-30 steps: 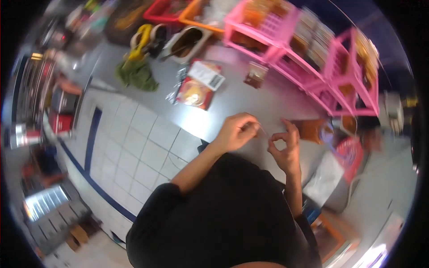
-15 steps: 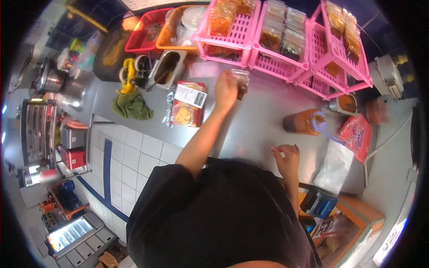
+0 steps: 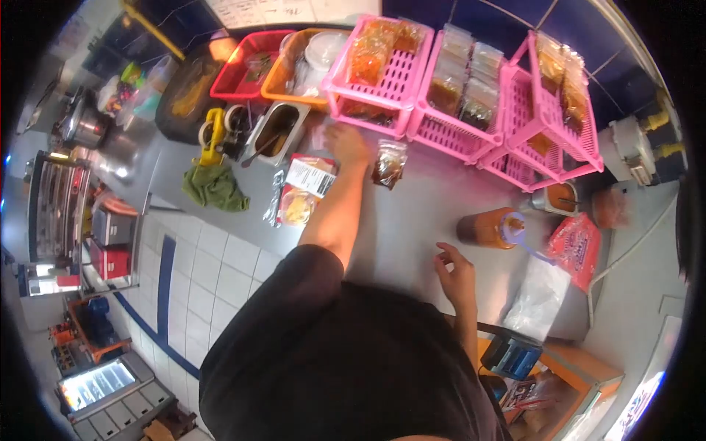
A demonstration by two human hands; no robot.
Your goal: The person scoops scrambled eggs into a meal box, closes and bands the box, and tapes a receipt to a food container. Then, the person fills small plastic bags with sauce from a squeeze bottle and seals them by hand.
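My left hand reaches across the steel counter, over some pinkish clear plastic below the orange tub. Its fingers are blurred, so a grip cannot be made out. To the right of that hand, a small clear bag of dark brown sauce lies on the counter. Left of the forearm sits a food pack with a white printed label and yellowish food under a clear lid. My right hand hovers by the counter's near edge, fingers loosely apart and holding nothing, close to a sauce bottle.
Pink baskets with bagged sauces line the back. A steel container with a spoon, a yellow tape dispenser and a green cloth are at left. Plastic bags and a red packet lie at right.
My left hand has let go of the sauce bag, now lying on the counter, and moved left to the pinkish plastic. My right hand has shifted slightly left. The view has tilted.
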